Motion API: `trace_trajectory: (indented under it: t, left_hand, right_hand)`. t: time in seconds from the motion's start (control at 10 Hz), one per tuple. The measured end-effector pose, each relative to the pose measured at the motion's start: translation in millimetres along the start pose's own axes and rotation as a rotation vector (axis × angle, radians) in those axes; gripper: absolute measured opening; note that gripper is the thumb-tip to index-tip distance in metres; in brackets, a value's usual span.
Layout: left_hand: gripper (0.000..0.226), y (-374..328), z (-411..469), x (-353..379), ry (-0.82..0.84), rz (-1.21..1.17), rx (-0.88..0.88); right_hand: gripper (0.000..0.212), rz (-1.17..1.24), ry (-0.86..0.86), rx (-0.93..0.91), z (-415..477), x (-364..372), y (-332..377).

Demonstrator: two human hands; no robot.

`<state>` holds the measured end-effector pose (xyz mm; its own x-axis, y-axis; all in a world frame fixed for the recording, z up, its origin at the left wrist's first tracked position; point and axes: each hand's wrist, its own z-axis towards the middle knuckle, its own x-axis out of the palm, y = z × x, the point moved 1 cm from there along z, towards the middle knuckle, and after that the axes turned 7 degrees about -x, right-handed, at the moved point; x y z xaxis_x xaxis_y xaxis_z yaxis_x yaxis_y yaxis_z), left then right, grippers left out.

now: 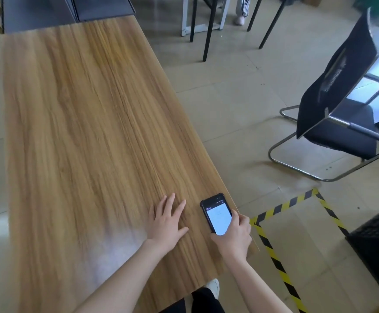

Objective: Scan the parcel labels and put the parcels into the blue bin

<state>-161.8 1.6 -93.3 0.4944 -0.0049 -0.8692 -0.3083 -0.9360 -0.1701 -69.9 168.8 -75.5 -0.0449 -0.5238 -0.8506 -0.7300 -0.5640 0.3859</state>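
Right now the right hand (232, 238) curls round the lower end of a handheld scanner (218, 216), screen lit and facing up, at the desk's (82, 109) near right edge. The left hand (167, 222) lies flat just beside it, fingers spread, holding nothing. Further right on the floor are striped tape (274, 256) and a black crate (378, 245), and beyond them a chair (337, 98).

Both forearms are bare and reach in from the lower edge, the left from the lower left and the right from the lower right. The left hand (167, 222) lies palm down on the counter (82, 132), its fingers straight and spread and its thumb splayed out to the right. Just beside it, the right hand (233, 236) grips the near end of a handheld scanner (216, 215), fingers curled round its right edge and the thumb at its lower left. The two hands are apart.
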Motion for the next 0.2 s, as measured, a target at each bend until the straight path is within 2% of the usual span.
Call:
trace_trajectory:
  t: [0.2]
  left_hand:
    - [0.080,0.0,-3.6,-5.7,0.046,0.003,0.043]
  right_hand:
    - [0.102,0.009,0.024,-0.024,-3.1,-8.7,1.7]
